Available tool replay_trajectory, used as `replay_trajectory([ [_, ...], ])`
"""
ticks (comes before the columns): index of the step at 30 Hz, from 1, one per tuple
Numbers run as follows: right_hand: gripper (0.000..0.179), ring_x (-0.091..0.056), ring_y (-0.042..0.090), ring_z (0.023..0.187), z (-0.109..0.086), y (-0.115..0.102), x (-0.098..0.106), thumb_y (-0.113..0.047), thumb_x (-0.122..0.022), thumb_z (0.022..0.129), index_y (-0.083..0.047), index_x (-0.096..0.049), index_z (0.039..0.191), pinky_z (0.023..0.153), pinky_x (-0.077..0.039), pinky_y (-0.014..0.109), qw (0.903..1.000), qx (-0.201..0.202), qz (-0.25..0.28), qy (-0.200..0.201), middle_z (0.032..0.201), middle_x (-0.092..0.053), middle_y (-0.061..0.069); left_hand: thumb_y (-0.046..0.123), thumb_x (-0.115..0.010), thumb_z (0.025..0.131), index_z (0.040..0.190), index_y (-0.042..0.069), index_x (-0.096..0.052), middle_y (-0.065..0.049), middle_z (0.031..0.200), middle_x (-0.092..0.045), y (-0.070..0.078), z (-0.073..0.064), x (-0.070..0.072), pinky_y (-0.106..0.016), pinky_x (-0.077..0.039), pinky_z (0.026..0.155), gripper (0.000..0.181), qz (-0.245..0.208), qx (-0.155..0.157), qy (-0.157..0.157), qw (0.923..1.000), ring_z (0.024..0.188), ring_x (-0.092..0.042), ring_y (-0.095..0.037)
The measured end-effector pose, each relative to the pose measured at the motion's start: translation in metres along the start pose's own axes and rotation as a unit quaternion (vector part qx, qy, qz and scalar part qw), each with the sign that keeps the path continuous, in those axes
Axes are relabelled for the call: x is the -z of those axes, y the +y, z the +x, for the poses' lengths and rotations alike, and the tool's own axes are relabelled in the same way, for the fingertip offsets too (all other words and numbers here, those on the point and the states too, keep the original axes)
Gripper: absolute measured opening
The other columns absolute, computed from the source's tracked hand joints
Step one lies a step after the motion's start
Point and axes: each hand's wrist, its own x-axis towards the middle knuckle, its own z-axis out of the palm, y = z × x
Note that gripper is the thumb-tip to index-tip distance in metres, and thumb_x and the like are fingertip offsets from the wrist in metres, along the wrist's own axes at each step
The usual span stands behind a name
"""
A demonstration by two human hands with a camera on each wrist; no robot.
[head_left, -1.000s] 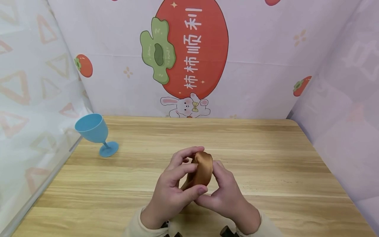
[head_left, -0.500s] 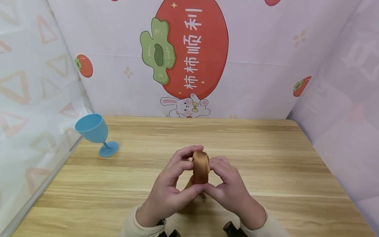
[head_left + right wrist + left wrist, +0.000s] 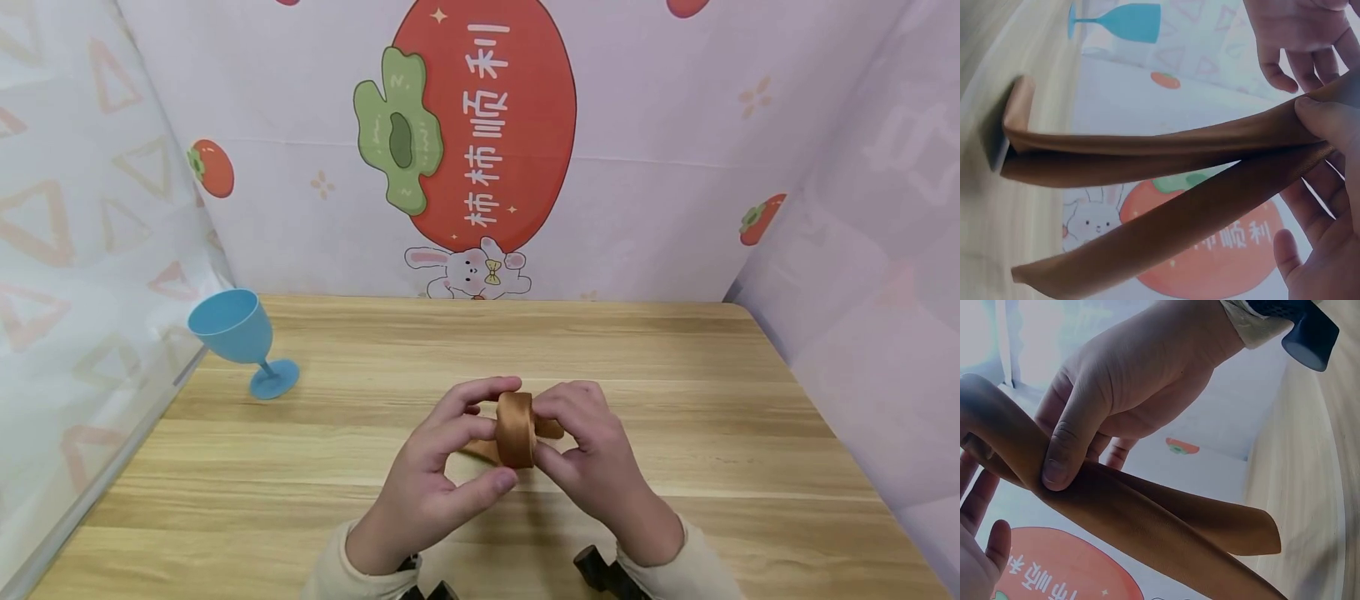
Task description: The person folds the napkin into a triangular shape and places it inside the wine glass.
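A brown satin ribbon [image 3: 515, 429] stands up as a rounded loop between both hands, above the table. The fingers of my left hand [image 3: 431, 475] curve against the loop's left side, with the thumb low in front. On the other side my right hand [image 3: 596, 450] pinches the ribbon between thumb and fingers. The left wrist view shows the right thumb [image 3: 1060, 465] pressed on the ribbon where its strands cross. Two tails of the ribbon [image 3: 1147, 244] trail down in the right wrist view, one bent at the tabletop. Part of the left fingers is hidden behind the loop.
A blue goblet [image 3: 240, 329] stands upright at the back left of the wooden table [image 3: 660, 383]. A printed cloth [image 3: 645, 167] rises behind the table, with more cloth on both sides. Dark camera mounts [image 3: 592, 567] sit at the wrists.
The loop has turned and straightened, showing its broad outer face. My right hand has drawn back rightward with a piece of ribbon beside its fingers; my left hand has stayed nearly in place.
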Motion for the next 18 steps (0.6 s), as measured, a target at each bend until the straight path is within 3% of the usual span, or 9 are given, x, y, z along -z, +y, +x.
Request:
replay_trajectory([
  [3,0.023,-0.061,0.015,0.08,-0.0004,0.0026,0.001,0.0,-0.076,0.074,-0.009,-0.07,0.094,0.087,-0.036,0.037,1.0,0.001,-0.007,0.003,0.087,-0.067,-0.002,0.015,-0.07,0.095,0.106,0.009,-0.07,-0.014,0.139,-0.054,-0.0005,-0.0004,0.0001,-0.036,-0.055,0.085,0.013,-0.002,0.011,-0.003,0.9999,0.126,-0.054,-0.029],
  [10,0.008,-0.063,0.016,0.079,-0.0001,0.0075,0.0015,-0.011,-0.073,0.087,-0.01,-0.071,0.094,0.085,-0.035,0.039,0.9997,0.008,-0.022,0.009,0.087,-0.068,-0.002,0.008,-0.066,0.095,0.104,0.012,-0.07,-0.011,0.14,-0.055,-0.0025,-0.0018,0.0015,-0.04,-0.046,0.1,0.011,0.011,0.038,-0.004,0.9992,0.125,-0.055,-0.027],
  [14,0.012,-0.063,0.017,0.08,-0.0004,0.0089,0.002,-0.021,-0.071,0.094,-0.009,-0.072,0.095,0.084,-0.036,0.039,0.9995,0.005,-0.028,0.01,0.088,-0.069,-0.002,0.004,-0.065,0.094,0.106,0.013,-0.07,-0.011,0.14,-0.055,-0.0029,-0.0016,0.002,-0.04,-0.046,0.099,0.016,0.01,0.053,-0.004,0.9986,0.124,-0.057,-0.026],
  [18,0.01,-0.063,0.018,0.081,-0.0015,0.0097,0.0043,-0.013,-0.075,0.087,-0.008,-0.072,0.095,0.085,-0.036,0.037,0.9995,-0.008,-0.028,0.007,0.088,-0.069,-0.001,0.004,-0.064,0.095,0.11,0.012,-0.067,-0.01,0.138,-0.058,-0.0038,-0.001,0.0041,-0.038,-0.049,0.095,0.018,0.018,0.072,0.007,0.9972,0.123,-0.058,-0.025],
])
